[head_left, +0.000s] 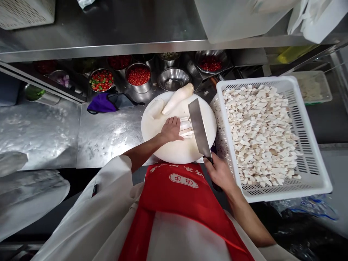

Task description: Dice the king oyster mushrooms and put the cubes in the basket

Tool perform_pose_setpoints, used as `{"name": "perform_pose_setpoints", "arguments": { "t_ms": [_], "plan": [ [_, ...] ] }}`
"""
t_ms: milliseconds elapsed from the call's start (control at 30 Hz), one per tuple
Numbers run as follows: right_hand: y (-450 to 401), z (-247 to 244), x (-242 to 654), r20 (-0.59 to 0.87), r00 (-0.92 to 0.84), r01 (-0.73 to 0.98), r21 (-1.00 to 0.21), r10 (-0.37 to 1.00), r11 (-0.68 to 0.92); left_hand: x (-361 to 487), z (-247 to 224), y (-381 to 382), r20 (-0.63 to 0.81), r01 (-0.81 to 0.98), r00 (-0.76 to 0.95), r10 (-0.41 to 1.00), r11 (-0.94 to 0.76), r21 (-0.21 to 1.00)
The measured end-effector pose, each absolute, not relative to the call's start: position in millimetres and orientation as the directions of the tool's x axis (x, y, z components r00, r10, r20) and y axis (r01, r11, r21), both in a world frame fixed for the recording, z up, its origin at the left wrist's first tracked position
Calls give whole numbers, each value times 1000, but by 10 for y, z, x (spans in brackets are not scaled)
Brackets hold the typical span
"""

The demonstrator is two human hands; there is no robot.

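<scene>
On a round white cutting board (174,156), my left hand (171,129) presses down on king oyster mushroom strips (186,129), its fingers close together over them and the thumb to the side. Black-handled, the cleaver (199,127) is gripped in my right hand (220,172). Its broad blade lies just right of the strips' ends, and I cannot tell whether it touches the board. Behind my left hand are a whole king oyster mushroom (178,98) and a paler mushroom piece (156,109). My left hand covers part of the strips.
Right of the board, a white plastic basket (312,159) holds many diced mushroom pieces (262,137). Metal bowls stand behind, including chopped red chillies (138,75) and a shallow bowl (174,79). A purple cloth mask (102,103) lies left. A steel shelf (122,50) overhangs the counter.
</scene>
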State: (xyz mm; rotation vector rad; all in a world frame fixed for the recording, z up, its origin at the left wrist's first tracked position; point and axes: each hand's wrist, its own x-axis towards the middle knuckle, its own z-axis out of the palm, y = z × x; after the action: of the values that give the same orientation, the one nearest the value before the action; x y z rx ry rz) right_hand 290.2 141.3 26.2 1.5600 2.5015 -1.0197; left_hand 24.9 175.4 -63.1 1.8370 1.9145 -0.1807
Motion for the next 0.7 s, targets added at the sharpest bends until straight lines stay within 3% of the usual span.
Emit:
{"name": "perform_pose_setpoints", "arguments": {
  "t_ms": [200,400,567,700],
  "plan": [
    [1477,210,2820,-496,-500,850,-437,710,293,263,-662,1713,-350,970,37,936,50,238],
    [1645,-167,2546,-461,-470,866,-407,752,291,240,-591,1703,-360,966,60,931,37,255],
    [1500,145,2700,-413,-472,842,-473,779,259,162,-583,1639,-376,953,35,926,83,293],
    [1424,312,2783,-492,-506,830,-502,709,244,153,-663,1581,-369,954,22,929,91,287]
  ]
}}
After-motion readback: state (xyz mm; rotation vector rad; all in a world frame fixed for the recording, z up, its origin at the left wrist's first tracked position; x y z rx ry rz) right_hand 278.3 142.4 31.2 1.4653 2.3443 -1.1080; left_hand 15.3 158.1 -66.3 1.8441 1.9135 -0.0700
